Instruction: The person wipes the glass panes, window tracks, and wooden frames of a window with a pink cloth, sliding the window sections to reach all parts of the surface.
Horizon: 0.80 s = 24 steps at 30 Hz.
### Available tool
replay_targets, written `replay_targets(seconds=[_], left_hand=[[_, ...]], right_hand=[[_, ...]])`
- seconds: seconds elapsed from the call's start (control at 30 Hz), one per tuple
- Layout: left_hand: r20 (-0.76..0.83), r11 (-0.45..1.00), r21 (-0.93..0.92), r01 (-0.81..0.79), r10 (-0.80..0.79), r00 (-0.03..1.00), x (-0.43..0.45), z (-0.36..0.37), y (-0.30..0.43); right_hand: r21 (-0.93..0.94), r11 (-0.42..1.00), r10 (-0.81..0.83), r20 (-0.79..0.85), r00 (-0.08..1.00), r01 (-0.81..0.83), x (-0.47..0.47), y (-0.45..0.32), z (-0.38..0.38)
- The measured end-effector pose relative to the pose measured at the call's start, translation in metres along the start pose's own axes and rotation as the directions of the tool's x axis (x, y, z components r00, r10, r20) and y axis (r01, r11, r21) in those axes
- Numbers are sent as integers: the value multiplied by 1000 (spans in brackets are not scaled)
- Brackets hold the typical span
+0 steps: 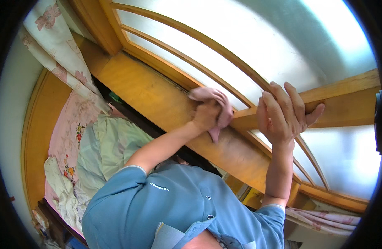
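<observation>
My left hand is closed on a bunched pink cloth, pressed onto the yellow-brown wooden windowsill. Both hand and cloth are slightly blurred. One corner of the cloth hangs toward me over the sill. The cloth lies right by the foot of a thick wooden upright of the window frame. My right hand is raised at that upright, fingers spread, with nothing seen in it. It overlaps the wood in view; how firmly it touches cannot be told.
Frosted panes with thin wooden bars rise beyond the sill. A floral curtain hangs on the left; another curtain is at lower right. Left of me, a bed with a pink floral sheet carries a pale green cover.
</observation>
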<state>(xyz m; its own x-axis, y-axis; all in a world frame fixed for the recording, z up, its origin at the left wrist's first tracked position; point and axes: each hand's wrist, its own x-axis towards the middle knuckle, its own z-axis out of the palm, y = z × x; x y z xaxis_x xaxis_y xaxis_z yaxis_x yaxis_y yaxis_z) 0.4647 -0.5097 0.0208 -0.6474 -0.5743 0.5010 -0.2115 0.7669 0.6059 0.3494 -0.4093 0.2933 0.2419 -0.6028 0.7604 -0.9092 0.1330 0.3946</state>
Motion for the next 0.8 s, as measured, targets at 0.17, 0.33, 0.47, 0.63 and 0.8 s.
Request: replay_targets(seconds=[0.17, 0.33, 0.47, 0.63, 0.8], left_hand=[[-19, 983, 74, -169, 171, 985, 8, 1, 19], [-65, 996, 57, -66, 70, 995, 14, -34, 4], [-40, 993, -120, 2, -7, 999, -3, 11, 22], [-32, 989, 11, -147, 147, 989, 8, -22, -1], [-129, 991, 10, 136, -134, 983, 7, -18, -9]], right_hand=[[-4, 1000, 5, 12, 1000, -5, -5, 5, -4], [56, 998, -6, 74, 997, 2, -7, 5, -8], [46, 999, -1, 61, 998, -2, -6, -3, -5], [47, 999, 15, 131, 991, -21, -8, 1, -14], [59, 998, -3, 116, 993, -4, -13, 2, -12]])
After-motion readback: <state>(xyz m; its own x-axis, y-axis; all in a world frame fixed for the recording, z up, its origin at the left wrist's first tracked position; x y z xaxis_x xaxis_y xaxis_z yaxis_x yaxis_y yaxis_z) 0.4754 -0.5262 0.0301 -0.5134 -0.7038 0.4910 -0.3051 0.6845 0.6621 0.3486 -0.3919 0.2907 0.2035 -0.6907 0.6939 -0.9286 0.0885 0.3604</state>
